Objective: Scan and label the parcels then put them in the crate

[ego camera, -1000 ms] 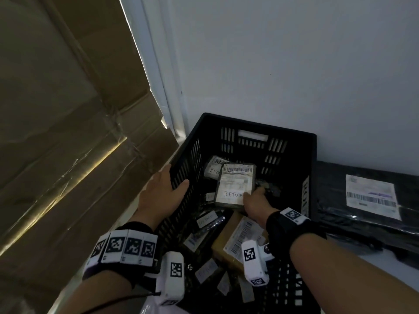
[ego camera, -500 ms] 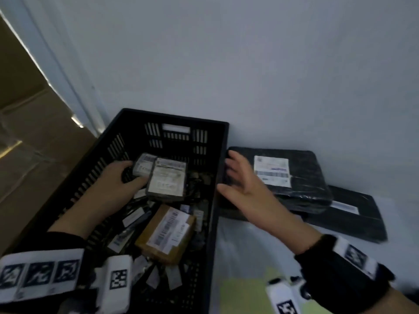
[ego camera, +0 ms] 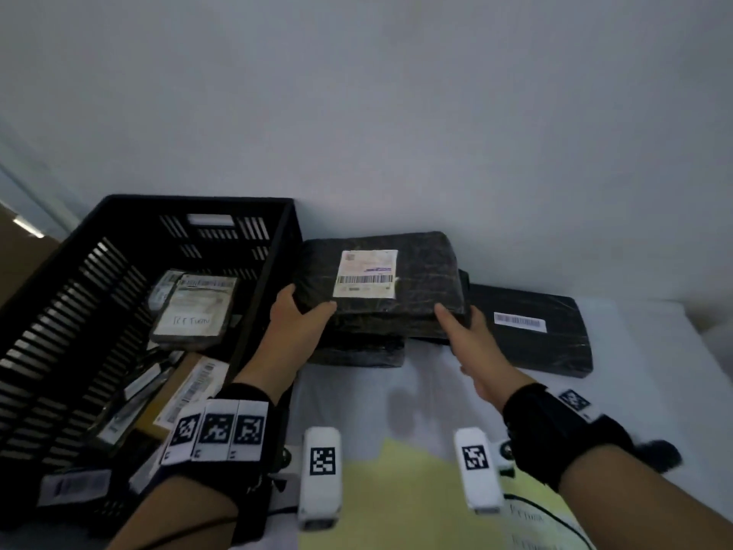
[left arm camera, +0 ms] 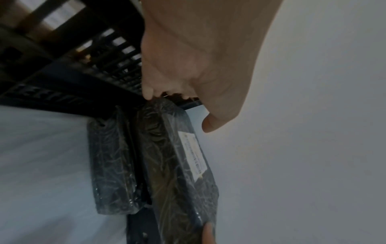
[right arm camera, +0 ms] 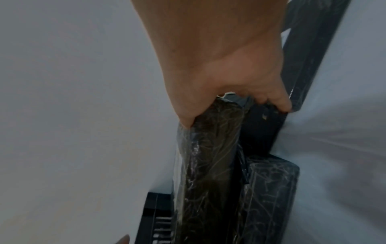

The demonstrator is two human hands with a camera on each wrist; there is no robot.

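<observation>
Several labelled packets already fill the black slatted plastic crate at nine o'clock. Left hand and right hand clasp the top black film-wrapped parcel at twelve; two more black parcels beneath and beside it wait.

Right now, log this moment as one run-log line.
step: pick up | left hand and right hand: gripping top black parcel | crate: beside it

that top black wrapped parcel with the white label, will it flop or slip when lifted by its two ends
The top black parcel will probably stay fairly stiff: it keeps a flat, blocky shape where it overhangs the parcel under it. Its shiny, wrinkled wrap may be slippery, so the left hand and right hand, thumbs on top and fingers under the near corners, suit it. Weight cannot be judged.
</observation>
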